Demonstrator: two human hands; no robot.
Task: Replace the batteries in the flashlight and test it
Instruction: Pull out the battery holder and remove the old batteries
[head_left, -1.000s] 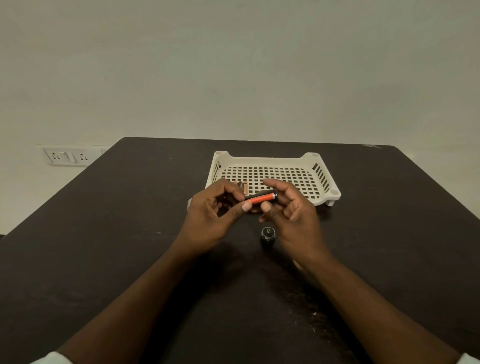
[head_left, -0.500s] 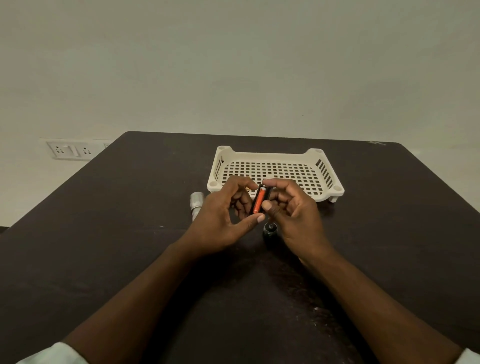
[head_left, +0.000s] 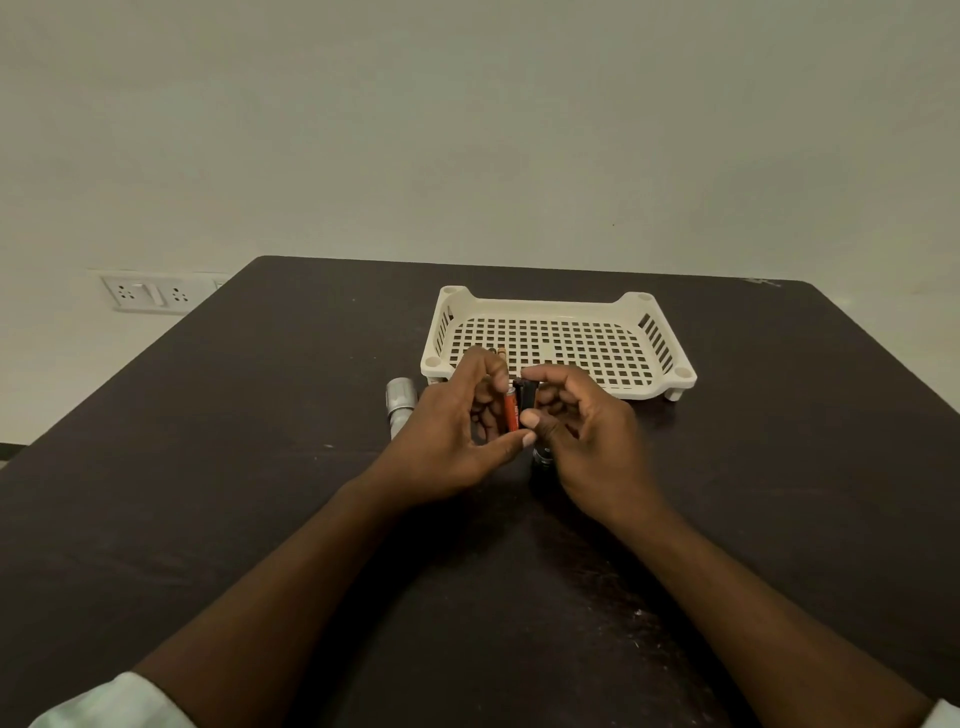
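Between the two hands, held just above a dark table (head_left: 208, 493), an orange battery (head_left: 511, 411) stands roughly upright beside a black battery holder (head_left: 528, 395), the two touching side by side. Left hand (head_left: 457, 431): its fingers curl around the battery from the left, with the thumb stretched underneath toward the lower end and a fingertip on the upper end. Right hand (head_left: 587, 441): its curled fingers pinch the black holder, index finger over the top and thumb tip pressed against the lower end, close to the left thumb. Both forearms reach in from the near edge of the view, with pale sleeve cuffs just showing at the bottom corners.

Directly below the right thumb, a small black flashlight part (head_left: 540, 460) stands on the table, partly hidden by the hand. Left of the left hand lies the silver flashlight body (head_left: 401, 402), its wide head pointing away. Behind the hands sits a cream perforated tray (head_left: 654, 332); the tip of another battery (head_left: 502, 353) shows inside it, just above the left fingers. Farther left, a white wall socket panel (head_left: 148, 293) is set low in the pale wall.
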